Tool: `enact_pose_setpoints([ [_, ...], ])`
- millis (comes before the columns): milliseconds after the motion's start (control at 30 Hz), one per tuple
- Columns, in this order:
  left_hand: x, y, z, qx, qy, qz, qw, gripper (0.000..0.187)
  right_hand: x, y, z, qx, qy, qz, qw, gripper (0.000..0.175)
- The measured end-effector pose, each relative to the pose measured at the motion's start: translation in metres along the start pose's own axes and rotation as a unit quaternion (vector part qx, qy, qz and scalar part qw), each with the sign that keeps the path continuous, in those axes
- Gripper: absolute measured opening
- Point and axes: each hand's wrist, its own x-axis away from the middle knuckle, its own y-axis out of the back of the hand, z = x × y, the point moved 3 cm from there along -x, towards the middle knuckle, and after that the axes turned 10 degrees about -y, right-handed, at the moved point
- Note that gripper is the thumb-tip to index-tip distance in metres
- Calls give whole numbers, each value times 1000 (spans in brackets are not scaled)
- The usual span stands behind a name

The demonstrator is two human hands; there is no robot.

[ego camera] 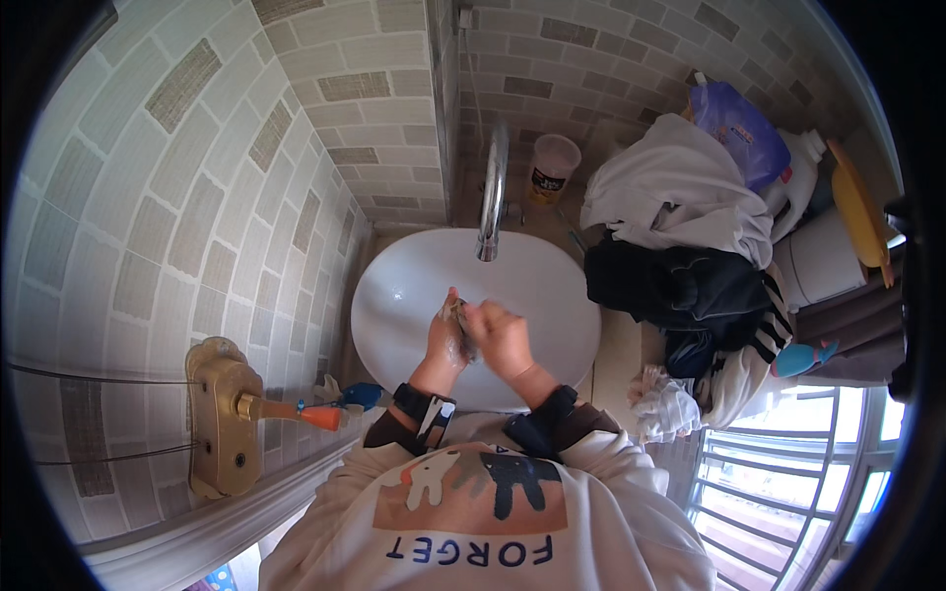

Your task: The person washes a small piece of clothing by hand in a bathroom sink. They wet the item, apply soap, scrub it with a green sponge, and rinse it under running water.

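Observation:
My left hand (446, 341) is over the white oval washbasin (392, 295), wet with some suds, and holds a small dark, soapy item (465, 332) whose kind I cannot tell. Curled and slightly blurred, my right hand (502, 336) meets the item's upper right side; its fingers hide part of it. Whether those fingers grip it cannot be seen. Beyond both hands, a chrome faucet (491, 199) arches over the basin's back edge. No water stream shows under its spout.
Right of the basin lie a light garment (665, 192), black clothing (672, 284) and a crumpled clear plastic bag (665, 406). A purple refill pouch (743, 133) leans behind them. Near the faucet stands a plastic cup (553, 168). A tiled wall (222, 207) borders the left.

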Motion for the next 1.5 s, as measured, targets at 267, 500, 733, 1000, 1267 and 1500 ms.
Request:
enact_pose_setpoints([
  [267,-5,15,28,29,38,-17,999,27,-7,-14,2,167,19,7,986,14],
  [500,-10,17,31,19,13,18,1000,31,-5,-4,12,136,-22,-113,984,22],
  [733,-9,17,32,-17,9,11,1000,31,-5,4,21,101,-18,-111,989,23],
  [1000,-13,20,35,3,-10,48,999,37,-3,-4,-4,236,105,-80,963,19],
  [1267,9,-14,-7,-38,-61,75,995,47,-2,4,-50,-321,-349,76,877,29],
  [1500,6,-7,-11,-117,-133,80,981,33,1,12,3,-220,-28,136,966,26],
])
